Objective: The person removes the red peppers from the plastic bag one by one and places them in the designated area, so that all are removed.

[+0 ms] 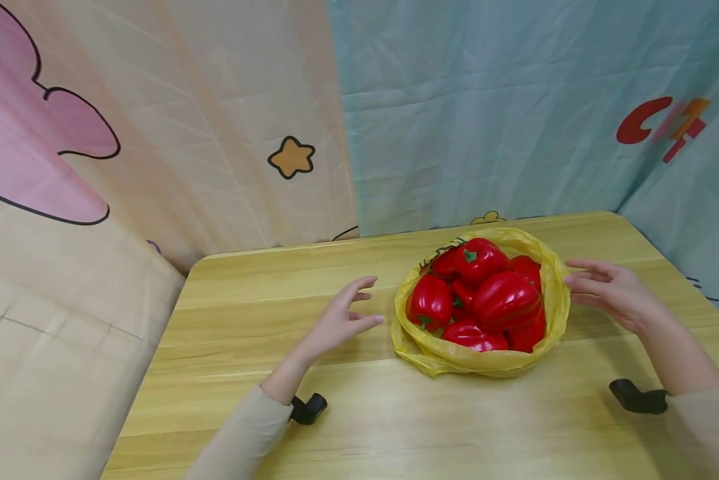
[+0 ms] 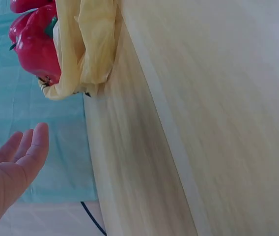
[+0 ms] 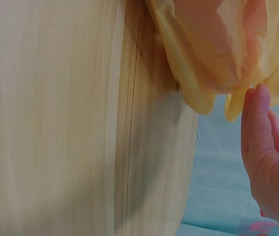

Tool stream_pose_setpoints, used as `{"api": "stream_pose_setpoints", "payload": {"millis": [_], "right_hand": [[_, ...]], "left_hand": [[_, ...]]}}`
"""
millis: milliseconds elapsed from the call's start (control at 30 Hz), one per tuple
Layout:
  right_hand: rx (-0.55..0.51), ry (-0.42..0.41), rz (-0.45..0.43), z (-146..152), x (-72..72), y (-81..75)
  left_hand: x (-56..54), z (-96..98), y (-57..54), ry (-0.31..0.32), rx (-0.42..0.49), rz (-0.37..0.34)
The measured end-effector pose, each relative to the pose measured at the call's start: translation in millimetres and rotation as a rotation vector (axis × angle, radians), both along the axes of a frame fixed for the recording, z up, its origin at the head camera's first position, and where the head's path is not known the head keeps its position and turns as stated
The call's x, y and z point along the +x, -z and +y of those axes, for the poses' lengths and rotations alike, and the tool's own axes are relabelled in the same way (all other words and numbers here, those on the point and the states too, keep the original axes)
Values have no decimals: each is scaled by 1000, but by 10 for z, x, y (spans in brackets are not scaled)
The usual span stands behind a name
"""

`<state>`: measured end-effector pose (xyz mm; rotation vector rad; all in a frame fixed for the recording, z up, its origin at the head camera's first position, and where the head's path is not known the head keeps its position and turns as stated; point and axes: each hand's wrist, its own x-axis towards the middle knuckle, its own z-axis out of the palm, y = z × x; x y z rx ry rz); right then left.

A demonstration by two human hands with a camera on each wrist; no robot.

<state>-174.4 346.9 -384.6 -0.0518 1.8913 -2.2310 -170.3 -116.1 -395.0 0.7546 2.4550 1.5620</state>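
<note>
A yellow plastic bag [image 1: 485, 365] stands on the table with its rim rolled down, full of shiny red bell peppers [image 1: 506, 300] with green stems. Dark green stringy bits show at its back left rim. My left hand [image 1: 341, 317] hovers left of the bag, apart from it, fingers loosely bent and holding nothing. At the bag's right side is my right hand [image 1: 614, 293], its fingertips right at the yellow rim. In the right wrist view, the nearly straight fingers [image 3: 260, 118] overlap the bag's edge. Peppers low in the bag are hidden.
The wooden table [image 1: 245, 293] extends around the bag, with a rounded far edge. Behind it hangs a patterned curtain [image 1: 455, 120], and another stretch of curtain lines the right side. Black wrist mounts [image 1: 308, 408] show at both sleeves.
</note>
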Motion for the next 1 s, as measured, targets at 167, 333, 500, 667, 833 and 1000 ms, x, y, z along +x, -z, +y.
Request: {"api": "stream_pose_setpoints", "payload": {"millis": [167, 333, 500, 667, 833, 1000], "right_hand": [[22, 21, -15, -25, -8, 1], [26, 35, -26, -49, -21, 16], [33, 41, -26, -67, -29, 36], [14, 40, -20, -78, -22, 47], [2, 42, -14, -82, -11, 44], [-7, 43, -6, -83, -7, 47]], "left_hand": [[-54, 221, -6, 33, 3, -9], [-101, 416, 10, 62, 22, -32], [-121, 563, 13, 72, -6, -4], [-126, 662, 26, 63, -55, 25], [-133, 719, 15, 44, -126, 70], [-138, 751, -19, 36, -160, 85]]}}
